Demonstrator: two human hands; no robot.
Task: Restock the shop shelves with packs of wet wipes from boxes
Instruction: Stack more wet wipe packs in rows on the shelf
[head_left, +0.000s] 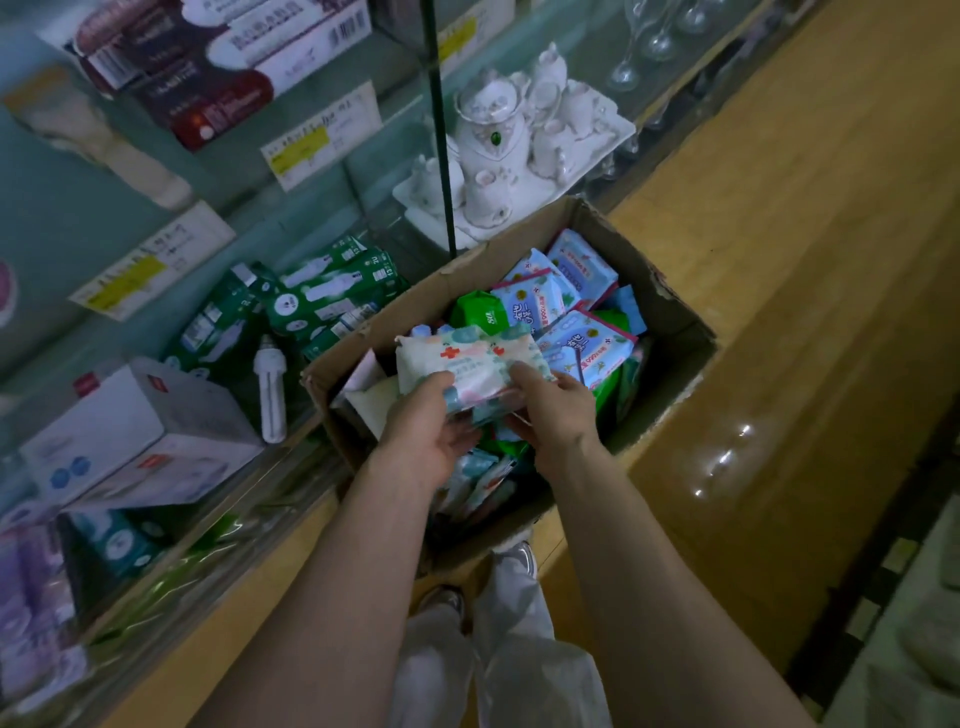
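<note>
An open cardboard box (670, 306) stands on a wooden counter and holds several packs of wet wipes, blue ones (540, 299) and green ones (480, 312) among them. Above the box both my hands hold a white pack of wet wipes with a red cross (467, 358). My left hand (431, 421) grips its near left end from below. My right hand (550, 410) grips its near right end, fingers curled over the edge. More packs lie deeper in the box under my hands, partly hidden.
Glass shelves (291, 218) on the left carry green bulb boxes (322, 296), a loose white bulb (271, 389), a white carton (140, 436) and price labels. A white porcelain tea set (519, 135) stands behind the box. The wooden counter (779, 260) runs to the right.
</note>
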